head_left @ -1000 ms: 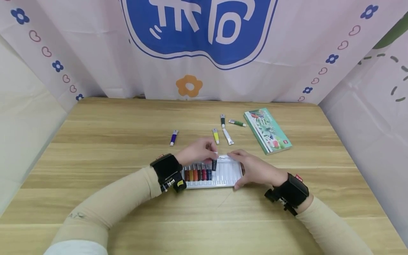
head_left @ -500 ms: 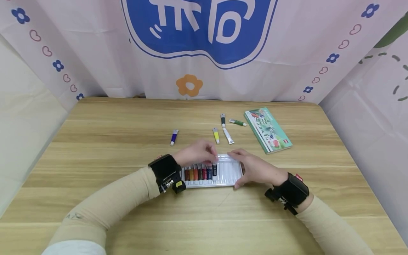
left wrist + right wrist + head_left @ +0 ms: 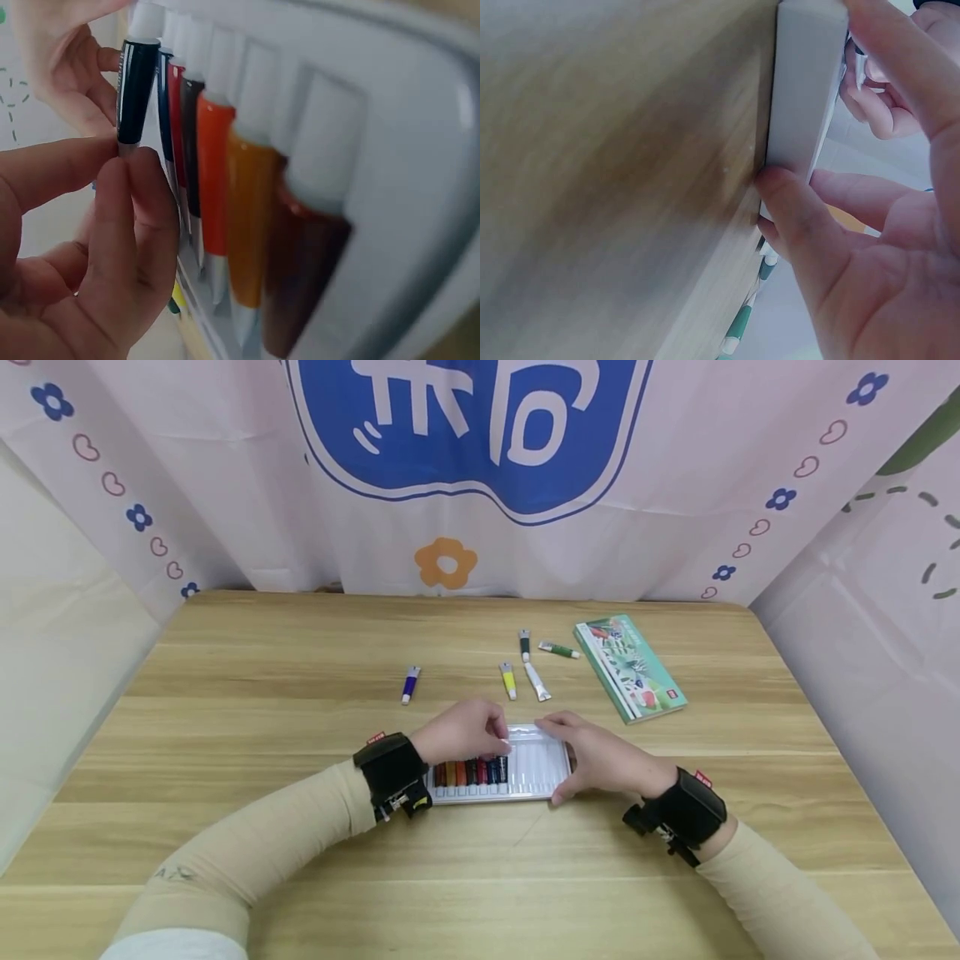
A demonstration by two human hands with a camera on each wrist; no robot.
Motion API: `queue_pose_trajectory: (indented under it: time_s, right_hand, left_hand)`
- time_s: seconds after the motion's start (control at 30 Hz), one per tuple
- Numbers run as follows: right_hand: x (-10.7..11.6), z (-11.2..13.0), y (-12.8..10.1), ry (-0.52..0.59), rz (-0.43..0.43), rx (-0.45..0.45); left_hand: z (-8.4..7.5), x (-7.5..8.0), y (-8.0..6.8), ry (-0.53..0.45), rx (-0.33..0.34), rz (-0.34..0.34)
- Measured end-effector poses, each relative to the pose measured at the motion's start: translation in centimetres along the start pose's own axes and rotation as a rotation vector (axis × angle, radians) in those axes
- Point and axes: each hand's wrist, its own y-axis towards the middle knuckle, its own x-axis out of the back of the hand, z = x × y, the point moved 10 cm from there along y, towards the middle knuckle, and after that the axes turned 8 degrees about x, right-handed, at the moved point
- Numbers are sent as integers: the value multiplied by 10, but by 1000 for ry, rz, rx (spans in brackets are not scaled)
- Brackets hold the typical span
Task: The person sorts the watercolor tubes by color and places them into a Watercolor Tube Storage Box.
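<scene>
A white plastic tray [image 3: 542, 768] on the table carries a row of small paint tubes [image 3: 461, 773] at its left side: brown, ochre, orange, dark, red and blue. My left hand [image 3: 465, 729] pinches the tail end of a very dark paint tube [image 3: 136, 90] between thumb and fingers. That tube lines up beside the blue one at the row's right end, cap toward me. Whether it touches the tray floor, I cannot tell. The right-hand slots hold no tubes. My right hand [image 3: 603, 758] grips the tray's right end, its fingers around the white side wall [image 3: 802, 97].
Behind the tray lie loose paint tubes: purple [image 3: 410, 685], yellow [image 3: 508, 681], white [image 3: 537, 682], dark green [image 3: 524, 645] and green [image 3: 558, 650]. A teal illustrated box [image 3: 630, 668] lies at the back right. A printed curtain [image 3: 360, 543] hangs behind the table [image 3: 300, 635].
The dark tube has gone from raised above the tray to down in line with the row, my left hand lowering slightly with it. My right hand has stayed on the tray's end.
</scene>
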Motion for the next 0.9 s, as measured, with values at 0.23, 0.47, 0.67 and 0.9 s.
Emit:
queue_pose_trajectory:
  time_s: [0.23,0.47,0.67,0.9]
  right_hand:
    - [0,0,-1,4,-5,10]
    - [0,-1,0,-10,1,7]
    - [0,0,0,2,8,3]
    - [0,0,0,6,11,-3]
  left_hand:
    - [-6,-3,-1,104,-8,-10]
    - [-8,-7,0,169,-30,31]
    - [-11,-9,-2,220,-46,52]
    - [-11,-9,-2,225,-41,56]
